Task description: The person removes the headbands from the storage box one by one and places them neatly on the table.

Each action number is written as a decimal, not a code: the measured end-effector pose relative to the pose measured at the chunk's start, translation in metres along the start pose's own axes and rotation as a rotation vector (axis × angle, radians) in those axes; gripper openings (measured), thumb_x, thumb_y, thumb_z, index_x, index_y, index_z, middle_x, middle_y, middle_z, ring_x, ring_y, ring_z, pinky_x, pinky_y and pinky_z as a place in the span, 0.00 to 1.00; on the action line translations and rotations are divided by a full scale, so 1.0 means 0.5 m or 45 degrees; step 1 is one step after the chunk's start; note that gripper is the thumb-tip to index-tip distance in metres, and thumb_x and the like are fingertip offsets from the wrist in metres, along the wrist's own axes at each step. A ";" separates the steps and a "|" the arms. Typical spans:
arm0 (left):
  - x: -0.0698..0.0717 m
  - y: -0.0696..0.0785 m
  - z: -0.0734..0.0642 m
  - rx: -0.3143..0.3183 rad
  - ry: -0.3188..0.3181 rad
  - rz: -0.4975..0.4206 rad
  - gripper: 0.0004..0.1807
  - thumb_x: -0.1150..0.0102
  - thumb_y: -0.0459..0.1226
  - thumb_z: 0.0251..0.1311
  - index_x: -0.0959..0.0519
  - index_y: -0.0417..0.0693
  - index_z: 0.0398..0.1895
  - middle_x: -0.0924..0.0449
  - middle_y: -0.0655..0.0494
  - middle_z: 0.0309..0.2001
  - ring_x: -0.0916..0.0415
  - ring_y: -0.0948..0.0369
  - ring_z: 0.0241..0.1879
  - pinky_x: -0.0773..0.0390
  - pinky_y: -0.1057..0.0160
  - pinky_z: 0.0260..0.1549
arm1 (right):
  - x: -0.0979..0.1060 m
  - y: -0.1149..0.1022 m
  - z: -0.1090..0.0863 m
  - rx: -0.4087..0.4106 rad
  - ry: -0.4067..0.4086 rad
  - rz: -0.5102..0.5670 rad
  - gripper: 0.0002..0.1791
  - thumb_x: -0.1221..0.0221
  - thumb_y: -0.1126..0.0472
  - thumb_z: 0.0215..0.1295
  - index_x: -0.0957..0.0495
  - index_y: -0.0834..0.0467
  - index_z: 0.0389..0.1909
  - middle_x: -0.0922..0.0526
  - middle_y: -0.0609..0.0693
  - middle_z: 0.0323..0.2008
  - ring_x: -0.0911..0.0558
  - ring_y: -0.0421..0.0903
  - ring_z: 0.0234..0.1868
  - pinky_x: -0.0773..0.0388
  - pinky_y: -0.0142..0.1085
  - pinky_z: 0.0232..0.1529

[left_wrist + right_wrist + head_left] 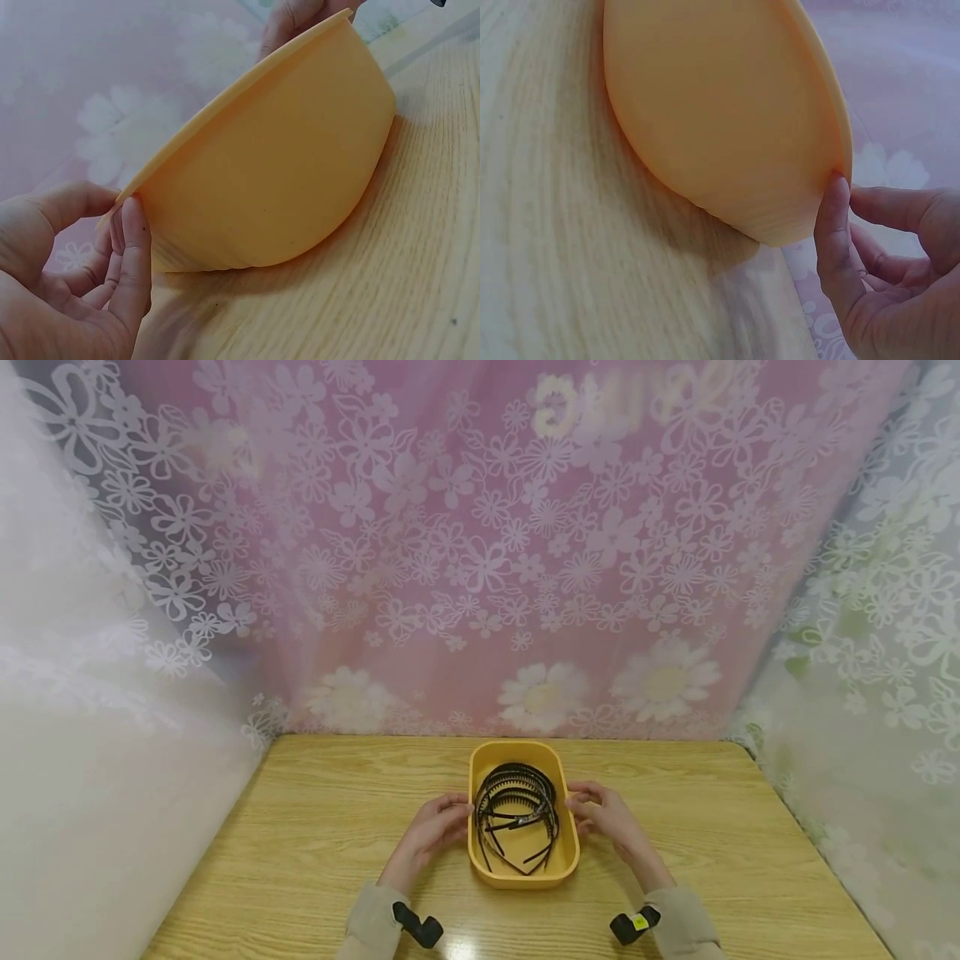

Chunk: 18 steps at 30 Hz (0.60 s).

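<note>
A yellow plastic basket point(525, 882) with rounded corners stands on the wooden table, between both hands. Several black headbands point(517, 767), some with comb teeth, lie heaped inside it. On the basket's left side, my left hand point(431, 833) pinches the rim. The right hand point(611, 820) does the same on the opposite side. From the left wrist view, the thumb and a finger of the left hand point(82, 277) meet at the lip of the smooth outer wall point(255, 165). The right wrist view has the right hand's point(892, 262) fingertips gripping the rim likewise.
The light wood table point(315, 860) ends at a pink flowered curtain point(480, 568) behind the basket. Pale flowered sheets hang at the left point(90, 735) and right point(885, 760). Small black cameras sit on both sleeves point(686, 918).
</note>
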<state>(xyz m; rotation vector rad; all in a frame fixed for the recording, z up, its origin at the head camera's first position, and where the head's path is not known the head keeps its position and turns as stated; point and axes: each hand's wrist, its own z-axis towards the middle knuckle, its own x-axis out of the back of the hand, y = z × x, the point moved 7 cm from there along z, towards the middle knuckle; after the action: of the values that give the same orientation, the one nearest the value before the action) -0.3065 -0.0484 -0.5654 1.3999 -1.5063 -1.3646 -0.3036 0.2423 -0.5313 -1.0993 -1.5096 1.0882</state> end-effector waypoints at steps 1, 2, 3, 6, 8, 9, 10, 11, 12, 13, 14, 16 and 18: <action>0.000 -0.001 -0.002 -0.001 -0.003 -0.002 0.24 0.37 0.39 0.69 0.27 0.32 0.61 0.21 0.52 0.48 0.20 0.64 0.38 0.18 0.66 0.37 | -0.001 0.000 -0.002 0.000 -0.001 0.003 0.26 0.42 0.64 0.74 0.33 0.72 0.68 0.21 0.61 0.45 0.20 0.45 0.32 0.16 0.40 0.33; 0.000 -0.001 -0.004 -0.002 -0.006 -0.001 0.25 0.37 0.39 0.69 0.28 0.32 0.61 0.21 0.52 0.47 0.20 0.64 0.38 0.18 0.66 0.37 | -0.002 0.001 -0.004 0.003 -0.004 0.002 0.26 0.42 0.64 0.74 0.33 0.72 0.68 0.21 0.61 0.45 0.20 0.45 0.32 0.16 0.40 0.33; 0.000 -0.001 -0.006 -0.002 -0.006 0.000 0.25 0.37 0.39 0.69 0.28 0.32 0.62 0.21 0.52 0.47 0.20 0.64 0.38 0.18 0.66 0.37 | -0.003 0.001 -0.006 0.009 -0.012 0.001 0.27 0.43 0.64 0.75 0.34 0.73 0.68 0.21 0.61 0.45 0.20 0.45 0.32 0.16 0.40 0.33; -0.001 -0.003 -0.010 -0.003 -0.006 -0.005 0.25 0.37 0.38 0.68 0.28 0.32 0.62 0.20 0.52 0.46 0.20 0.64 0.38 0.18 0.67 0.37 | -0.005 0.002 -0.011 0.015 -0.016 0.012 0.27 0.43 0.64 0.75 0.34 0.73 0.68 0.21 0.60 0.45 0.20 0.45 0.31 0.16 0.40 0.32; -0.001 -0.003 -0.013 -0.008 -0.008 -0.001 0.24 0.37 0.38 0.68 0.27 0.32 0.61 0.19 0.51 0.46 0.20 0.64 0.38 0.18 0.66 0.37 | -0.006 0.002 -0.015 0.019 -0.018 0.013 0.27 0.42 0.64 0.74 0.34 0.74 0.67 0.21 0.59 0.44 0.21 0.45 0.31 0.17 0.39 0.32; -0.001 -0.004 -0.015 -0.006 -0.007 -0.003 0.23 0.36 0.37 0.68 0.27 0.32 0.60 0.19 0.51 0.46 0.19 0.64 0.38 0.18 0.66 0.37 | -0.006 0.002 -0.018 0.015 -0.015 0.014 0.26 0.42 0.64 0.74 0.34 0.73 0.67 0.21 0.59 0.43 0.21 0.45 0.31 0.17 0.39 0.31; -0.002 -0.004 -0.017 -0.008 -0.010 -0.006 0.23 0.36 0.37 0.67 0.27 0.32 0.59 0.18 0.50 0.46 0.19 0.64 0.38 0.17 0.66 0.37 | -0.007 0.001 -0.021 0.016 -0.017 0.014 0.26 0.42 0.64 0.74 0.34 0.73 0.67 0.21 0.58 0.43 0.21 0.45 0.31 0.17 0.39 0.31; -0.002 -0.004 -0.020 -0.008 -0.012 -0.006 0.22 0.36 0.36 0.67 0.27 0.32 0.59 0.18 0.50 0.46 0.19 0.64 0.37 0.18 0.66 0.37 | -0.008 0.000 -0.023 0.018 -0.020 0.013 0.26 0.42 0.64 0.74 0.34 0.73 0.67 0.21 0.58 0.43 0.21 0.44 0.31 0.17 0.39 0.32; -0.002 -0.004 -0.022 -0.010 -0.017 -0.005 0.22 0.37 0.36 0.67 0.27 0.32 0.58 0.18 0.50 0.46 0.20 0.64 0.37 0.18 0.66 0.37 | -0.008 0.000 -0.026 0.021 -0.025 0.012 0.26 0.42 0.64 0.74 0.34 0.73 0.67 0.21 0.58 0.43 0.21 0.44 0.30 0.16 0.39 0.32; -0.003 -0.005 -0.025 -0.010 -0.021 -0.007 0.21 0.37 0.36 0.67 0.27 0.32 0.58 0.19 0.50 0.46 0.20 0.64 0.37 0.18 0.66 0.37 | -0.009 -0.001 -0.029 0.023 -0.030 0.014 0.26 0.42 0.64 0.74 0.34 0.73 0.67 0.21 0.58 0.43 0.20 0.44 0.31 0.16 0.39 0.32; -0.003 -0.005 -0.027 -0.012 -0.027 -0.007 0.21 0.37 0.36 0.67 0.27 0.31 0.58 0.19 0.50 0.46 0.20 0.63 0.37 0.18 0.66 0.37 | -0.010 -0.001 -0.031 0.026 -0.036 0.013 0.26 0.42 0.64 0.74 0.34 0.73 0.67 0.21 0.58 0.43 0.20 0.44 0.31 0.16 0.39 0.32; -0.004 -0.007 -0.032 -0.006 -0.038 -0.018 0.21 0.37 0.35 0.67 0.27 0.31 0.58 0.20 0.50 0.46 0.20 0.63 0.37 0.18 0.66 0.37 | -0.012 0.000 -0.035 0.030 -0.046 0.014 0.26 0.42 0.64 0.74 0.34 0.73 0.67 0.21 0.58 0.43 0.20 0.44 0.31 0.16 0.39 0.32; -0.005 -0.010 -0.036 0.002 -0.050 -0.018 0.21 0.37 0.35 0.67 0.28 0.31 0.58 0.20 0.50 0.46 0.20 0.63 0.37 0.18 0.66 0.37 | -0.012 0.002 -0.038 0.024 -0.043 0.016 0.26 0.42 0.64 0.74 0.34 0.73 0.66 0.21 0.58 0.43 0.20 0.44 0.31 0.16 0.38 0.31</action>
<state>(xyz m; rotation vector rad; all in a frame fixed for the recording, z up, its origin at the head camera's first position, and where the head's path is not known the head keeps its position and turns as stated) -0.2879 -0.0499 -0.5656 1.3951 -1.5255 -1.4072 -0.2837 0.2392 -0.5304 -1.0832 -1.5180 1.1325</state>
